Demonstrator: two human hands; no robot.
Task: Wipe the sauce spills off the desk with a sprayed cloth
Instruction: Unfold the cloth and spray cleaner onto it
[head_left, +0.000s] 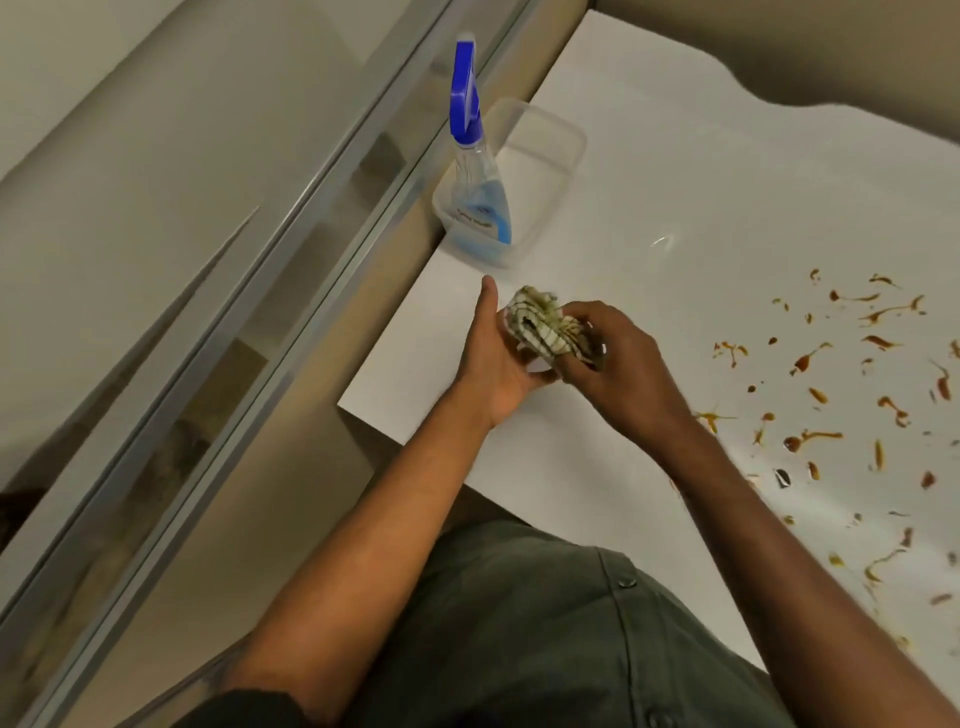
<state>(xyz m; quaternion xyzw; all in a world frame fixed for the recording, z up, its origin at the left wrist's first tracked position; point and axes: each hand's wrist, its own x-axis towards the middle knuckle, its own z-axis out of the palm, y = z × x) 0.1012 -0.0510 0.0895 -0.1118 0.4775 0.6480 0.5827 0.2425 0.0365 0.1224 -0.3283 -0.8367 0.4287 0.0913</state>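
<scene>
A bunched green-and-white checked cloth is held between both hands above the white desk. My left hand cups it from the left, thumb pointing up. My right hand grips it from the right with curled fingers. Brown sauce spills are scattered over the desk's right side, apart from the cloth. A spray bottle with a blue trigger head and blue liquid stands upright inside a clear plastic container beyond the hands.
The desk's left edge runs along a beige wall with a metal-framed glass panel. My dark green shirt fills the bottom of the view at the desk's near edge.
</scene>
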